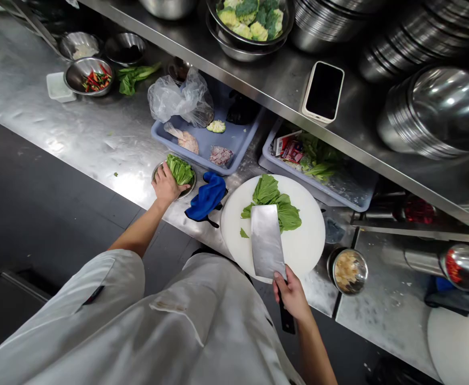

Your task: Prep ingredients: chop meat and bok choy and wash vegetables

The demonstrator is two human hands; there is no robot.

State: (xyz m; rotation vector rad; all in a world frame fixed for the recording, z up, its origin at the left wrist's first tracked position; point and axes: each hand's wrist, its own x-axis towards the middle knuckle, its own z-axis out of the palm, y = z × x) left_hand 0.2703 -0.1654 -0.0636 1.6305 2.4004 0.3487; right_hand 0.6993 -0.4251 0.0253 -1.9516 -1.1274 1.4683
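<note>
My right hand (291, 293) grips the black handle of a cleaver (265, 235), its broad blade lying over the white round cutting board (234, 248). Under and beyond the blade are green leaves (286, 211) on the board, with a small scrap to the left. My left hand (166, 184) is curled over a bunch of cut leafy greens (180, 170) in a small metal bowl (192, 186). Its thumb is on the right side of the bunch, and some fingertips are hidden. Between bowl and board lies a crumpled blue cloth (208, 197).
Behind are two blue-grey trays (234, 166) (358, 205) with food. A metal shelf (274, 91) overhangs them, bearing a phone (323, 92), stacked bowls (430, 115) and a vegetable bowl (252, 21). Chopped chillies (97, 79) stand far left; a bowl of pale pieces (346, 270) stands right.
</note>
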